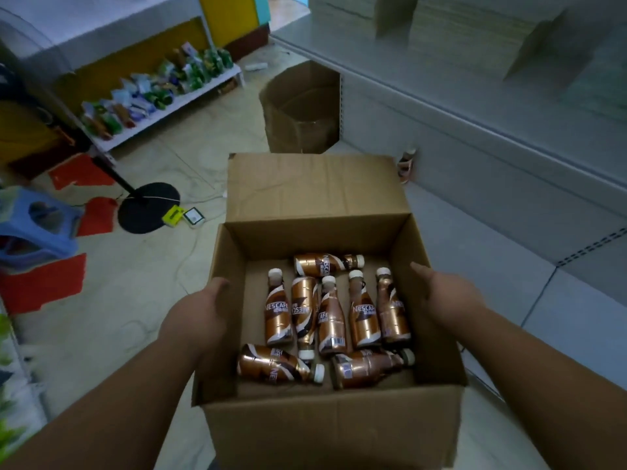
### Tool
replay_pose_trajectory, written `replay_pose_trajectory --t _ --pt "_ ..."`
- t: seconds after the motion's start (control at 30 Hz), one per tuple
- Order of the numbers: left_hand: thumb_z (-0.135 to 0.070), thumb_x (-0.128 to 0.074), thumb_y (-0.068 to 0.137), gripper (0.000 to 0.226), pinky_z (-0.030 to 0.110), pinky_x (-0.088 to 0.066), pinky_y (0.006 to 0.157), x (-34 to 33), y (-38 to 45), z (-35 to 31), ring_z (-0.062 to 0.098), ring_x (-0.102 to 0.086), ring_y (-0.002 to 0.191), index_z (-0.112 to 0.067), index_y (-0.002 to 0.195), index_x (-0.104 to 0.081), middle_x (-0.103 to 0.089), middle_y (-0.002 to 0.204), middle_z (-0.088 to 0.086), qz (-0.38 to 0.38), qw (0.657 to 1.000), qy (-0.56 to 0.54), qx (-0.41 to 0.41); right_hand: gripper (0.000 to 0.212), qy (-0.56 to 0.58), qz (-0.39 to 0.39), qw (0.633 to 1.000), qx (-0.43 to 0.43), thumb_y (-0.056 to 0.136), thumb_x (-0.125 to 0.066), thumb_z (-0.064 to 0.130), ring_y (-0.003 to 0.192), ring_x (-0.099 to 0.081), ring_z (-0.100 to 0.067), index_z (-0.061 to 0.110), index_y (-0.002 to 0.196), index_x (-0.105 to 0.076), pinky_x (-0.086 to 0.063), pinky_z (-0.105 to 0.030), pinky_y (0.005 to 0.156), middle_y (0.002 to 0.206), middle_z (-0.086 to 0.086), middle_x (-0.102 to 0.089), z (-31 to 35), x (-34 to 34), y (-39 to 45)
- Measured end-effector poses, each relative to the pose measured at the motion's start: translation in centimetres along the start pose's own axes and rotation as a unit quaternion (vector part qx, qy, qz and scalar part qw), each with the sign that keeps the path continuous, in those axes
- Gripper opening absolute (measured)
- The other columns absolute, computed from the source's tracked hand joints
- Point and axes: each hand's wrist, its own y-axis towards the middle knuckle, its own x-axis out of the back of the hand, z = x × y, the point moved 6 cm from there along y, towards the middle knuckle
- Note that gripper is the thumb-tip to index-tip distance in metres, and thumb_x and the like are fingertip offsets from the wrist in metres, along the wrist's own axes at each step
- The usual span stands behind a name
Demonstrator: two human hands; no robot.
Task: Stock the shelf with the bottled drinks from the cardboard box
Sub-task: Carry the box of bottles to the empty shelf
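Shelf (475,259) runs along the outer side of the right hand (448,296) and on ahead of it; grey, mostly bare as far as visible. One bottle (406,162) stands on it well fwd of the right hand, past the box's far flap. Looks like the only drink stocked so far, tho parts of the shelf are out of frame, so can't be sure.

Cardboard box (325,418) sits between both hands, flaps open. Left hand (200,310) is on the box's left wall at the rim, fingers seemingly over the edge, but grip is hidden, can't tell if it clasps or just rests. Right hand is at the right wall near the rim, thumb pointing fwd, fingers out of sight behind the wall; can't tell its state either. Neither hand holds a bottle.

Second, empty box (302,110) is farther ahead, against the shelf end.

Bottled drinks (336,317): approx 9 copper-brown w/ white caps, all lying flat on the box floor between the hands, 5 side by side in the middle, 1 crosswise beyond them, 2 crosswise nearer the person, one more cap poking out between.

Judgement: task barely begun, nearly all stock is left in the box. Prob the box is being positioned by the shelf before picking.
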Motion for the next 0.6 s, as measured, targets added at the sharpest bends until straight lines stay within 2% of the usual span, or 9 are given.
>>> replay_pose_trajectory --t 0.13,0.23,0.33,0.43,0.53,0.6 --pt "-0.002 -0.058 0.082 0.068 0.033 -0.054 0.067 0.8 7.0 -1.0 0.021 -0.063 0.082 -0.031 0.139 -0.036 -0.067 0.104 0.007 0.046 0.996 0.032 -0.069 0.068 0.013 -0.012 0.998 -0.060 0.084 -0.055 0.016 0.092 -0.063 -0.023 0.040 0.143 -0.030 -0.051 -0.033 0.069 0.121 -0.007 -0.062 1.0 0.1 1.5" --pt "-0.002 -0.057 0.080 0.067 0.030 -0.049 0.056 0.7 13.4 -3.1 0.018 -0.062 0.072 -0.032 0.137 -0.039 -0.067 0.091 0.004 0.068 0.983 0.055 -0.161 0.066 0.041 -0.015 0.988 -0.145 0.083 -0.057 0.017 0.103 -0.060 -0.023 0.038 0.142 -0.035 -0.050 -0.032 0.077 0.127 -0.006 -0.059 0.9 -1.2 0.7" --pt "-0.005 -0.060 0.079 0.065 0.023 -0.038 0.047 0.5 18.0 -6.2 0.010 -0.055 0.059 -0.033 0.134 -0.042 -0.060 0.075 -0.002 0.087 0.955 0.085 -0.271 0.067 0.086 -0.004 0.964 -0.252 0.084 -0.058 0.017 0.092 -0.063 -0.021 0.039 0.142 -0.033 -0.049 -0.029 0.066 0.117 -0.007 -0.063 0.9 -3.3 -1.8" --pt "-0.007 -0.059 0.080 0.062 0.023 -0.037 0.047 0.9 20.0 -9.2 0.011 -0.054 0.059 -0.033 0.133 -0.041 -0.060 0.076 -0.001 0.114 0.925 0.113 -0.345 0.067 0.147 -0.025 0.929 -0.339 0.084 -0.061 0.014 0.071 -0.059 -0.012 0.039 0.140 -0.035 -0.045 -0.023 0.053 0.107 -0.005 -0.065 1.8 -4.4 -5.6" --pt "-0.008 -0.058 0.081 0.061 0.023 -0.039 0.049 0.8 20.5 -12.4 0.012 -0.056 0.065 -0.033 0.134 -0.040 -0.065 0.091 0.002 0.126 0.893 0.134 -0.411 0.064 0.166 -0.043 0.905 -0.390 0.085 -0.057 0.018 0.076 -0.060 -0.016 0.039 0.141 -0.034 -0.048 -0.028 0.059 0.105 -0.005 -0.066 2.6 -5.4 -9.4" --pt "-0.010 -0.057 0.082 0.060 0.023 -0.038 0.048 0.3 20.0 -14.7 0.011 -0.056 0.064 -0.034 0.133 -0.039 -0.064 0.087 -0.001 0.123 0.871 0.152 -0.450 0.062 0.183 -0.064 0.889 -0.414 0.085 -0.054 0.018 0.085 -0.062 -0.020 0.037 0.142 -0.035 -0.048 -0.029 0.065 0.108 -0.006 -0.066 2.7 -6.4 -12.0"
